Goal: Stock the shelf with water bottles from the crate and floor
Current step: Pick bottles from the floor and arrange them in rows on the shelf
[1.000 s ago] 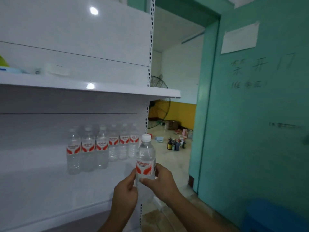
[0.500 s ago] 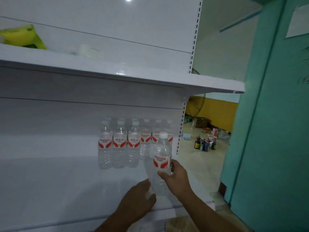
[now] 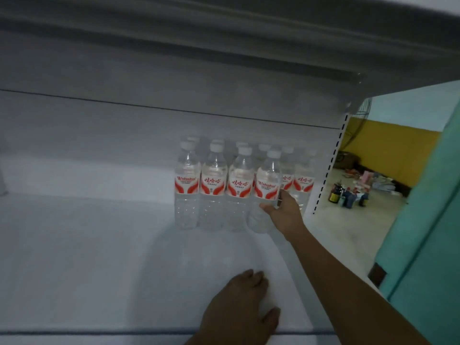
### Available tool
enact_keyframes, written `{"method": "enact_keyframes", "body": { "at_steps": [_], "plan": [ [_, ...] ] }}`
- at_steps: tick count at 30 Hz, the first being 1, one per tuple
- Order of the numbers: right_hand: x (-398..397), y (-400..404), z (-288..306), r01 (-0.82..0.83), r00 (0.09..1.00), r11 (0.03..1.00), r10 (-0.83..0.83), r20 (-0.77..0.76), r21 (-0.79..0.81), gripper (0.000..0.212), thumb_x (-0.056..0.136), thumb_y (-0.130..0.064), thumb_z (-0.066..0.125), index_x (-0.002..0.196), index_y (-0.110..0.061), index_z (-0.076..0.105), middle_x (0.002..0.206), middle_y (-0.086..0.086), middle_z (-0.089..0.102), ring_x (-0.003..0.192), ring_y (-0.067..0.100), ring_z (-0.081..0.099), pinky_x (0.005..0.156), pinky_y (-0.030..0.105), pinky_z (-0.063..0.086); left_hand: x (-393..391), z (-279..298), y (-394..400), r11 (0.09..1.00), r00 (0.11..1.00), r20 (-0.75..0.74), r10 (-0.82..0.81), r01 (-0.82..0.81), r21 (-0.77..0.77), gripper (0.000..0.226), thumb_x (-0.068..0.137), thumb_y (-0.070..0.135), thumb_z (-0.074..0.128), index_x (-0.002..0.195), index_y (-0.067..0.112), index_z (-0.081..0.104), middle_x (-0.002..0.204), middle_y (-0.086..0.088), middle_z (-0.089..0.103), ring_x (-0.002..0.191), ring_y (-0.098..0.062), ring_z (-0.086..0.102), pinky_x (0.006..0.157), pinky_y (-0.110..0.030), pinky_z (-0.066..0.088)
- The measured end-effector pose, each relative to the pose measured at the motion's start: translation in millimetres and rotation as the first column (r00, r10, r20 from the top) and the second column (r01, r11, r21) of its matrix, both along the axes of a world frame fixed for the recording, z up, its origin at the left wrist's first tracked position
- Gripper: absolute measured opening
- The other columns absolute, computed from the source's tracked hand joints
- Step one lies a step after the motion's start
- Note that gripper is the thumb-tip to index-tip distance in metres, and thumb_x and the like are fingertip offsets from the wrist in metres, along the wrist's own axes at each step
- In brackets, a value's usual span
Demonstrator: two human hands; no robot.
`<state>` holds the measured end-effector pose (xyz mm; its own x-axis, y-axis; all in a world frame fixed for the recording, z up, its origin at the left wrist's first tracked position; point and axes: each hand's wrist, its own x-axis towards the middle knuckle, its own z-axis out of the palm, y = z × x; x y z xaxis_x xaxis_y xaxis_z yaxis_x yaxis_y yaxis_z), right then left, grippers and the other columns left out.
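Clear bottle [image 3: 266, 190] upright in R hand's [image 3: 286, 215] curled grip; L hand [image 3: 242, 307] flat, apart.

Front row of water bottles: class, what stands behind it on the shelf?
Behind the front row of water bottles, more white-capped bottles stand against the back panel. Their number is hidden.

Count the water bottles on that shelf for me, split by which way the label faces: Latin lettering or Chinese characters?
Counting front bottles whose labels can be read; those behind are too blurred.
Latin lettering: 2, far-left bottle and the bottle in the right hand.
Chinese characters: 3, one being.
Total: 5
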<state>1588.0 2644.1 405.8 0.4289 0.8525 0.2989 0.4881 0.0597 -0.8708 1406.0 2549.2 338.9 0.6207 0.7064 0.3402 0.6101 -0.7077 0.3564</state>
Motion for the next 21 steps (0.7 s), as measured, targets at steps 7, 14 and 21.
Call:
{"method": "enact_keyframes", "body": {
  "at_steps": [7, 14, 21],
  "plan": [
    [1, 0, 6, -0.047, 0.998, 0.997, 0.049, 0.034, -0.063, 0.052, 0.085, -0.011, 0.073, 0.133, -0.011, 0.053, 0.133, 0.006, 0.06, 0.124, 0.023, 0.054, 0.101, 0.033, 0.04, 1, -3, -2, 0.991, 0.995, -0.089, -0.039, 0.027, -0.127, 0.068, 0.089, 0.056, 0.042, 0.148, 0.026, 0.028, 0.156, 0.018, 0.018, 0.144, -0.002, 0.009, 0.115, -0.021, 0.012],
    [-21, -48, 5, 0.078, 0.992, 0.996, -0.073, 0.1, -0.046, 0.063, 0.084, -0.03, 0.075, 0.137, -0.009, 0.048, 0.14, 0.008, 0.05, 0.124, 0.025, 0.051, 0.105, 0.038, 0.043, -20, 20, -13, 0.979, 0.991, 0.074, 0.111, -0.096, -0.182, 0.056, 0.095, 0.043, 0.045, 0.146, 0.023, 0.034, 0.154, 0.012, 0.028, 0.14, -0.003, 0.023, 0.106, -0.008, 0.006],
    [-132, -110, 6, -0.214, 0.942, 0.976, 0.193, 0.275, 0.048, 0.057, 0.088, -0.029, 0.07, 0.138, -0.015, 0.047, 0.137, 0.001, 0.048, 0.124, 0.017, 0.049, 0.106, 0.031, 0.042, -126, 50, -42, 0.904, 0.844, 0.342, 0.413, -0.332, -0.271, 0.044, 0.094, 0.033, 0.053, 0.135, 0.018, 0.051, 0.141, 0.003, 0.05, 0.128, -0.01, 0.046, 0.108, -0.018, 0.026]
  ]
}}
